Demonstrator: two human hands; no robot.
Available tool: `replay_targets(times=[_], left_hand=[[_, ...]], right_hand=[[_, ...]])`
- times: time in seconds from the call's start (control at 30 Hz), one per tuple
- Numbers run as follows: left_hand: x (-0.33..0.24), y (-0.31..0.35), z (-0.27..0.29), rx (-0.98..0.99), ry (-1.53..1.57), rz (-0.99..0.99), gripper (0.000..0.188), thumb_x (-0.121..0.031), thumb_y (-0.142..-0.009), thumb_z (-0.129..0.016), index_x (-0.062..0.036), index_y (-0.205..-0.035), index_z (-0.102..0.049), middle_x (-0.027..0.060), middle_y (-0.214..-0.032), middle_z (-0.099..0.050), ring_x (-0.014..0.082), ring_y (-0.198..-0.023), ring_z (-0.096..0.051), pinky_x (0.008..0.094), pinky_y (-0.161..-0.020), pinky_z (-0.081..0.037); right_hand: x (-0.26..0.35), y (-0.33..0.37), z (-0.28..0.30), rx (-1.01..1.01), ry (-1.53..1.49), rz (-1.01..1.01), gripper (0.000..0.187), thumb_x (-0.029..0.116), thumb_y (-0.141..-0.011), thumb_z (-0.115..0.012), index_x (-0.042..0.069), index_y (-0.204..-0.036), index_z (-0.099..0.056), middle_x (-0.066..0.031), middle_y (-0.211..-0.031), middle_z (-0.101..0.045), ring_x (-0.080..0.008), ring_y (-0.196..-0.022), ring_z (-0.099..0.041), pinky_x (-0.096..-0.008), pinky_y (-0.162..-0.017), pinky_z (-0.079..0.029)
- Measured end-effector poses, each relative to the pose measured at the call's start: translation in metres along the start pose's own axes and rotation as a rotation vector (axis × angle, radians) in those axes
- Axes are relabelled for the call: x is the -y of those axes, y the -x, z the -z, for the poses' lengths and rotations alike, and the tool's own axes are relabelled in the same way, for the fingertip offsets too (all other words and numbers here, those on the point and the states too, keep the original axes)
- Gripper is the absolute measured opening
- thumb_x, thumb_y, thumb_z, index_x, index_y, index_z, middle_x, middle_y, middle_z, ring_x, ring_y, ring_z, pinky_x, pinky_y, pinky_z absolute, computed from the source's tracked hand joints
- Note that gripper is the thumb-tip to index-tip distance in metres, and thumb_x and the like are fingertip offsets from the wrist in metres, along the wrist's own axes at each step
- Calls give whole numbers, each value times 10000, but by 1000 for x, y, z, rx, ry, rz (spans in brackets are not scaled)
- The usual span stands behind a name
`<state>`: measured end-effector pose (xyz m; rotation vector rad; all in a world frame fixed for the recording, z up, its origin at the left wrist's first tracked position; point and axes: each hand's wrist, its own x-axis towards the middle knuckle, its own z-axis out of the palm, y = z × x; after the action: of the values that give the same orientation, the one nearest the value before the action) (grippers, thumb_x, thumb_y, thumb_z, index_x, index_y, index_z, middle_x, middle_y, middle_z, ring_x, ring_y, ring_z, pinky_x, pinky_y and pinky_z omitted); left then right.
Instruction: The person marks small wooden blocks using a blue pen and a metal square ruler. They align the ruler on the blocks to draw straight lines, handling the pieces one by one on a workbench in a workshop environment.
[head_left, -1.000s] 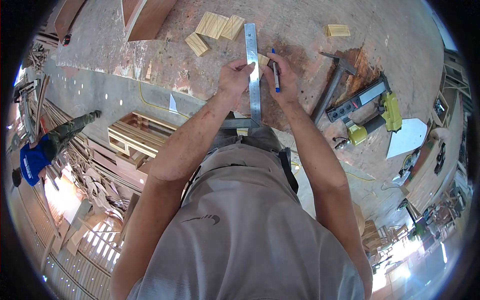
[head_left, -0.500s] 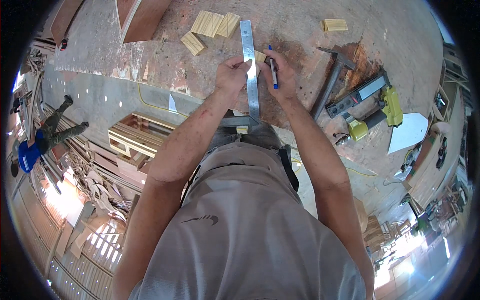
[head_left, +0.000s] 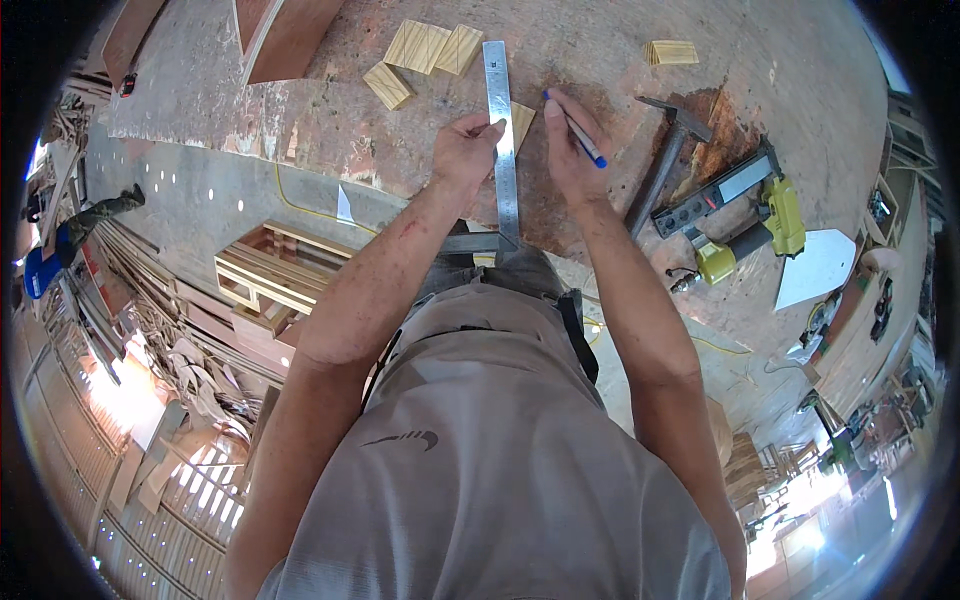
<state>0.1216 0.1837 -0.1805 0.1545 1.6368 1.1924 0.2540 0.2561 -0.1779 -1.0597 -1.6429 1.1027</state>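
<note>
My left hand (head_left: 465,155) grips a metal try square (head_left: 497,80), its thumb on the blade and the other fingers curled at the left side. The blade points away from me across a small wooden block (head_left: 522,122), partly hidden beneath it. The stock of the square lies at the near table edge. Closed around a blue-capped pen (head_left: 588,143) is my right hand (head_left: 577,160), just right of the block and apart from it. Beyond my left hand lie several small wooden blocks (head_left: 415,46) with pencil-like lines on them.
A hammer (head_left: 660,165) and a yellow-green nail gun (head_left: 745,235) lie on the worn table (head_left: 350,120) to the right. Another wood block (head_left: 671,52) sits far right. Curved brown panels (head_left: 295,40) stand far left. A wooden frame (head_left: 285,275) and a person (head_left: 50,265) are off left.
My right hand has moved right, away from the block, and the pen has tilted, uncovering more of the block. My left hand and the square stay almost still. The person at left has shifted outward.
</note>
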Motion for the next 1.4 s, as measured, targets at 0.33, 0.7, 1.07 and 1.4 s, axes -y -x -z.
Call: replay_targets(times=[0.33, 0.7, 1.07, 1.4], left_hand=[[-2, 2, -2, -17, 12, -8, 111, -94, -890, -673, -7, -956, -686, -4, -681, -609, 66, -499, -488, 223, -424, -362], [-1, 3, -3, -22, 31, 1, 105, -82, -889, -669, -17, -968, -692, 11, -746, -654, 60, -545, -531, 206, -455, -391], [6, -1, 0, -16, 9, -37, 121, -72, -890, -665, -2, -986, -687, 17, -738, -650, 63, -535, -524, 216, -452, -399], [9, -5, 1, -27, -48, -28, 115, -104, -884, -684, -15, -956, -685, 7, -730, -644, 61, -533, -512, 225, -448, -394]], right_hand=[[16, -10, 2, 271, -39, -259, 142, 84, -870, -658, 19, -991, -693, -10, -854, -678, -56, -770, -600, -216, -700, -495], [33, -16, 14, 456, -73, -374, 142, 78, -856, -665, 20, -983, -695, 10, -845, -676, -51, -783, -596, -214, -704, -491], [30, -9, 23, 572, 106, -266, 163, 156, -843, -676, 45, -961, -697, -42, -780, -675, -80, -729, -604, -247, -670, -484], [25, 5, 26, 566, 66, -330, 147, 131, -874, -641, 19, -964, -671, -23, -812, -646, -80, -753, -562, -247, -689, -468]])
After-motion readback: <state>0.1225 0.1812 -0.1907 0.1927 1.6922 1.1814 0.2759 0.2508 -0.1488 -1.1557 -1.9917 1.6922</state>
